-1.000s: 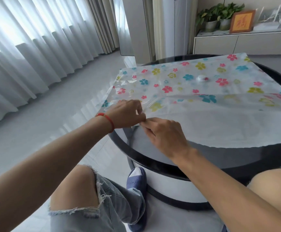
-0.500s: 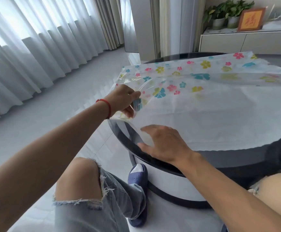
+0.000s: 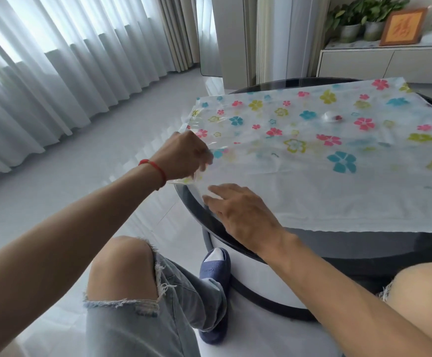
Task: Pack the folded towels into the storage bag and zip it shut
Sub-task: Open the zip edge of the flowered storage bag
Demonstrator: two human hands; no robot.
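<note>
The left hand (image 3: 184, 155), marked by a red cord bracelet (image 3: 155, 168) at the wrist, had its fingers pinched on the clear top film at the near left corner of the flat, clear plastic storage bag printed with coloured flowers (image 3: 313, 140). One second earlier both hands met at this corner. Half a second earlier the film was lifted higher; it had since dropped closer to the layer beneath. The right hand (image 3: 238, 210) had moved off the film and lay just right of the corner, fingers spread and holding nothing, fingertips on the white lower layer (image 3: 325, 197). In judgement, the mouth of the bag was being opened or separated, so packing had not begun.

The bag lay flat on the round, dark glass table (image 3: 364, 248), its left corner overhanging the rim. A small round white valve (image 3: 331, 115) sat on the top film. No folded towels were visible.

Legible writing: the framed orange picture (image 3: 403, 25) carried one character, too blurred to read. The blue slipper (image 3: 213, 269) bore embossed lettering, not readable.
</note>
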